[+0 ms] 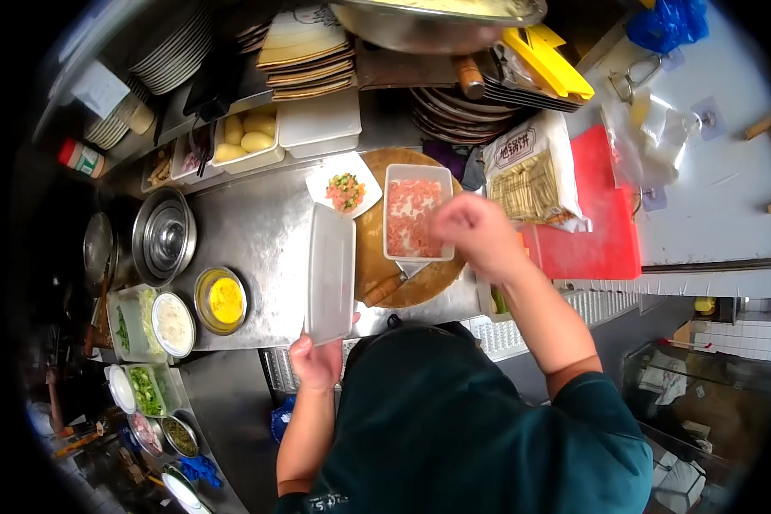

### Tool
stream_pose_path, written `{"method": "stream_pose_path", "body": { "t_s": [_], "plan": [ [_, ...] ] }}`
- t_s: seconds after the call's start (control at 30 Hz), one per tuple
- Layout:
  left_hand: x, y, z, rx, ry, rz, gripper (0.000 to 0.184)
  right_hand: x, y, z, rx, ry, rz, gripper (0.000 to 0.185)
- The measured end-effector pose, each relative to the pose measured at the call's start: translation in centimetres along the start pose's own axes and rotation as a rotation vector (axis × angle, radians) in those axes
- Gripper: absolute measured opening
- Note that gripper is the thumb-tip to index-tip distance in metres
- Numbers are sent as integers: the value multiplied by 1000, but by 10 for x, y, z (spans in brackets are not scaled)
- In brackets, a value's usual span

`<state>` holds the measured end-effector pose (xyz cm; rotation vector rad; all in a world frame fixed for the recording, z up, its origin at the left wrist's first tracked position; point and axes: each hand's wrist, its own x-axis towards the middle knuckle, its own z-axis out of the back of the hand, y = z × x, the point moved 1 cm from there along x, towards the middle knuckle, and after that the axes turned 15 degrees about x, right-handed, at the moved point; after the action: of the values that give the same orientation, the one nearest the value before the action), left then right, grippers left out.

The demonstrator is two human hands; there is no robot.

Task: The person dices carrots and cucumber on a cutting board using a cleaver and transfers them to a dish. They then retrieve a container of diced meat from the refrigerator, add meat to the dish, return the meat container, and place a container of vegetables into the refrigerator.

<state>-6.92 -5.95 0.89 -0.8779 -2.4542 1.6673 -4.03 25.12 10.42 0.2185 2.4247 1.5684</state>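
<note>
A translucent rectangular lid (pixel 331 274) is held upright at its lower end by my left hand (pixel 319 361). At the right edge of a plastic container of pink minced meat (pixel 414 212), my right hand (pixel 474 230) hovers with its fingers curled together; whether they hold anything is hidden by blur. The container sits on a round wooden board (pixel 370 248). Below it on the board lies a wooden-handled knife (pixel 385 289), its blade partly under the container. A square white dish with diced colourful pieces (pixel 344 192) stands to the upper left of the board.
A steel bowl with yellow liquid (pixel 223 300), a white bowl (pixel 173 325) and stacked steel bowls (pixel 164 236) stand at left. A potato container (pixel 247 141) is behind. To the right are a red board (pixel 587 231) and a food bag (pixel 535 176).
</note>
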Motion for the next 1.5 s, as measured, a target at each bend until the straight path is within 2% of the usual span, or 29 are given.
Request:
{"method": "stream_pose_path", "body": {
  "t_s": [0.03, 0.1, 0.17, 0.27, 0.33, 0.4, 0.47, 0.53, 0.63, 0.73, 0.77, 0.8, 0.83, 0.87, 0.93, 0.97, 1.0, 1.03, 1.1, 1.13, 1.23, 1.37, 1.43, 1.5],
  "plan": [
    [1, 4, -7, 17, 0, -5, 102, -20, 19, -9, 72, 101, 33, 7],
    [8, 14, -19, 136, 33, -14, 102, -47, 65, -26, 204, 656, 249, 7],
    [17, 18, -42, 271, 31, -56, 102, -58, 96, -42, 519, 1069, 286, 6],
    [38, 23, -81, 694, 117, -211, 88, -104, 117, -56, 862, 902, 300, 19],
    [53, 29, -104, 1101, 92, -341, 82, -118, 115, -56, 1048, 793, 406, 29],
    [67, 38, -132, 1498, 7, -438, 80, -110, 108, -39, 1035, 919, 567, 17],
    [81, 45, -162, 1711, -62, -417, 84, -107, 110, -27, 1056, 954, 725, 13],
    [89, 53, -186, 1876, -109, -387, 86, -115, 117, -10, 1038, 949, 748, 13],
    [100, 69, -195, 2030, -131, -389, 86, -130, 130, 31, 774, 847, 522, 16],
    [103, 85, -190, 2098, -125, -447, 89, -123, 123, 81, 166, 482, 152, 14],
    [100, 85, -190, 2093, -129, -423, 90, -117, 114, 92, -37, 354, 31, 14],
    [98, 82, -190, 2087, -135, -406, 90, -98, 79, 94, -12, 32, 85, 16],
    [98, 80, -190, 2081, -141, -390, 91, -70, 31, 105, 117, -80, 134, 20],
    [98, 81, -184, 2048, -246, -438, 84, -46, -8, 122, -34, -136, 90, 28],
    [106, 88, -160, 1747, -406, -388, 79, -18, -70, 142, -357, -183, 67, 39],
    [110, 89, -147, 1594, -483, -370, 77, -9, -90, 143, -305, -180, -51, 42],
    [112, 89, -139, 1731, -578, -408, 60, -1, -106, 143, -258, -175, -169, 45],
    [114, 88, -130, 1608, -518, -263, 54, 3, -122, 143, -213, -172, -292, 49],
    [121, 81, -115, 1340, -395, -5, 44, 12, -147, 144, -22, -133, -294, 47],
    [123, 86, -112, 1186, -474, -44, 25, 12, -151, 144, 45, -125, -286, 45],
    [117, 84, -104, 944, -408, 43, 17, 3, -146, 147, 161, -118, -291, 43],
    [60, 74, -125, 593, -279, 15, 22, -49, -126, 145, 262, -121, -249, 41],
    [33, 83, -119, 453, -112, -65, 31, -87, -108, 133, 320, -139, -249, 41],
    [-5, 76, -135, 361, -44, 9, 42, -127, -106, 126, 335, -153, -225, 40]
  ]
}}
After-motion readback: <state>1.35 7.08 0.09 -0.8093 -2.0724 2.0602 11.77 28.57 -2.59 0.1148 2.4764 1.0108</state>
